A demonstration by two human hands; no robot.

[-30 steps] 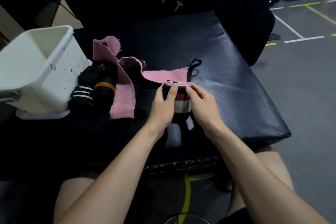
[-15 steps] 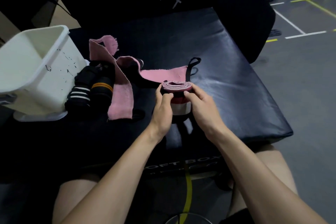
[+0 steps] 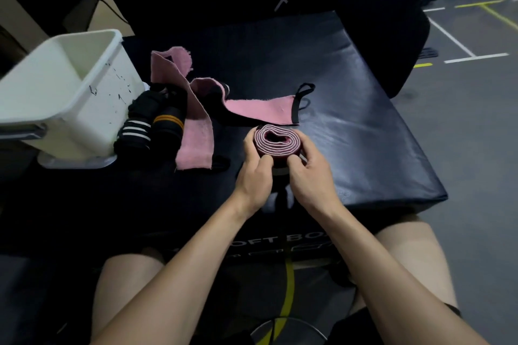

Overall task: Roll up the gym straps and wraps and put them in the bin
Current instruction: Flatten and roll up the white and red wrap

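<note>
A rolled maroon wrap (image 3: 276, 143) with pale edges sits near the front of the black soft box (image 3: 364, 131). My left hand (image 3: 253, 173) grips its left side and my right hand (image 3: 309, 176) grips its right side, thumbs curled over the near edge. Its loose tail hangs down in front, mostly hidden by my hands. An unrolled pink strap (image 3: 196, 131) lies to the left, and a second pink strap (image 3: 260, 109) with a black loop lies just behind the roll. The white bin (image 3: 84, 109) stands at the left.
Two rolled black wraps, one with white stripes (image 3: 134, 131) and one with orange stripes (image 3: 168, 123), lie against the bin's side. A dark padded block rises behind the box. Grey gym floor with painted lines lies to the right. My bare knees are below the box edge.
The roll has tipped so its coiled open end faces up toward me, and both hands have closed lower around it, thumbs now on the near side.
</note>
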